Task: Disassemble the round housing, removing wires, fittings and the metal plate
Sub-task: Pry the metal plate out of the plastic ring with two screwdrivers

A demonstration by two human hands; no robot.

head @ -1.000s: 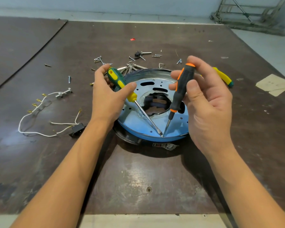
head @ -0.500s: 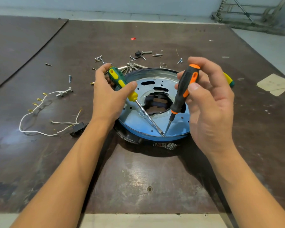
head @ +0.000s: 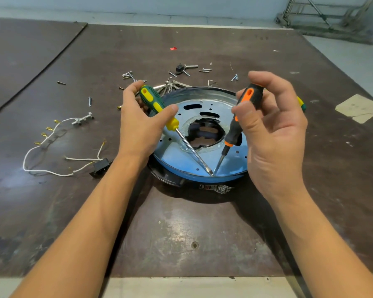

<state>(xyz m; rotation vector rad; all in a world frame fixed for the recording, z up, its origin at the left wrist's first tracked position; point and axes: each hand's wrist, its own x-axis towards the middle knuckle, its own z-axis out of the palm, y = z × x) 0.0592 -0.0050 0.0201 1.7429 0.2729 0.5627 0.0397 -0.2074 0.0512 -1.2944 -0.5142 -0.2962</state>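
Here, both forearms come in from the near edge of the tabletop (head: 181, 233) and meet over the round housing (head: 172, 179), which sits at its middle. The left hand (head: 142, 123) is curled around the handle of a green and yellow screwdriver (head: 153, 100), with the thumb laid along the handle. The shaft slants down to the right.

The right hand (head: 274, 134) is held higher. Its thumb and first fingers pinch a black and orange screwdriver (head: 243, 112) near the top, and the other fingers are loosely bent. This shaft goes down steeply. I see both tips together at the near rim of the metal plate (head: 174, 155), which lies inside the housing and reflects blue.

For room, a wide band of worn surface runs between the housing and the near edge, crossed only by the forearms. On the left lie white wires (head: 43, 171) and a black connector (head: 100, 167), well apart from the housing. Loose screws (head: 127, 75) are scattered on the far side, some near the far rim. Behind the right hand the end of a third screwdriver (head: 301, 103) shows.
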